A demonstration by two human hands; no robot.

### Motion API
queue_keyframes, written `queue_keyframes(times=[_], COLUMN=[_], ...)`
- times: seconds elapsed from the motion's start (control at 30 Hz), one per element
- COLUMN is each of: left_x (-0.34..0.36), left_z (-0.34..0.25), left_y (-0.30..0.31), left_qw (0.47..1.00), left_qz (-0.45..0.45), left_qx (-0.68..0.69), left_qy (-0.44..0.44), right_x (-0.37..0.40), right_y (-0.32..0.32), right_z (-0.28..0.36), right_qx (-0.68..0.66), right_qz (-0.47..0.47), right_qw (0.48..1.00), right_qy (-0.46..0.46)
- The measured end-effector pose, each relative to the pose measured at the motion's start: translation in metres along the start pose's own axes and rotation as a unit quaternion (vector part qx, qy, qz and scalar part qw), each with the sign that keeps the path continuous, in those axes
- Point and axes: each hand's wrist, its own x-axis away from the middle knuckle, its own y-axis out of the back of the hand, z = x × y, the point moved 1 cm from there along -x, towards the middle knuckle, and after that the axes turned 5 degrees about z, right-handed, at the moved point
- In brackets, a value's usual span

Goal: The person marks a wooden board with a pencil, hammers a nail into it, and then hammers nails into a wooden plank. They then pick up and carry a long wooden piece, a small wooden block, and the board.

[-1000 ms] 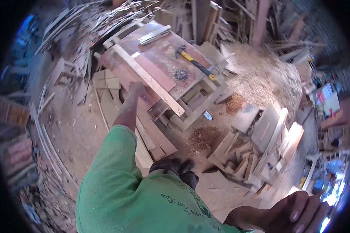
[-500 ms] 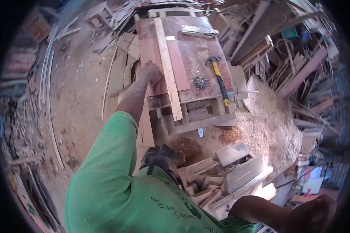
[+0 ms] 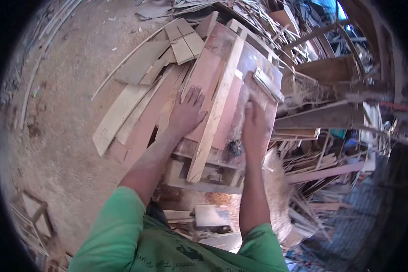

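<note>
My left hand (image 3: 187, 112) lies flat with fingers spread on a reddish-brown board (image 3: 207, 72) on the worktable. Beside its fingertips a long pale wood strip (image 3: 220, 106) runs lengthwise over the board and overhangs the near edge. My right hand (image 3: 255, 119) is over the right part of the tabletop, its fingers blurred. A dark smeared shape is just beyond that hand; I cannot make out whether it is held. Close to the right wrist sits a small pile of nails (image 3: 235, 147). The hammer cannot be made out. A short whitish wood bundle (image 3: 268, 85) lies beyond the right hand.
Loose boards (image 3: 127, 104) lean and lie along the table's left side. Scrap wood (image 3: 254, 29) is heaped behind it, and more timber (image 3: 324, 170) is stacked at the right. Offcuts (image 3: 211, 215) lie near my body. Sawdust covers the floor (image 3: 81, 136).
My right hand has come from the lower right onto the tabletop. My left hand now lies flat with spread fingers. The view has turned, and the hammer no longer shows clearly.
</note>
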Motion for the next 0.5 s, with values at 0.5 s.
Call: queue_keyframes(times=[0.5], left_x=[-0.013], left_z=[0.014], left_y=[0.022], left_qw=[0.964], left_qz=[0.041], left_qx=[0.225], left_qy=[0.135], right_x=[-0.078], right_y=[-0.151], right_z=[-0.075], right_qx=[0.043], right_qz=[0.070], right_qw=[0.996], right_qy=[-0.034])
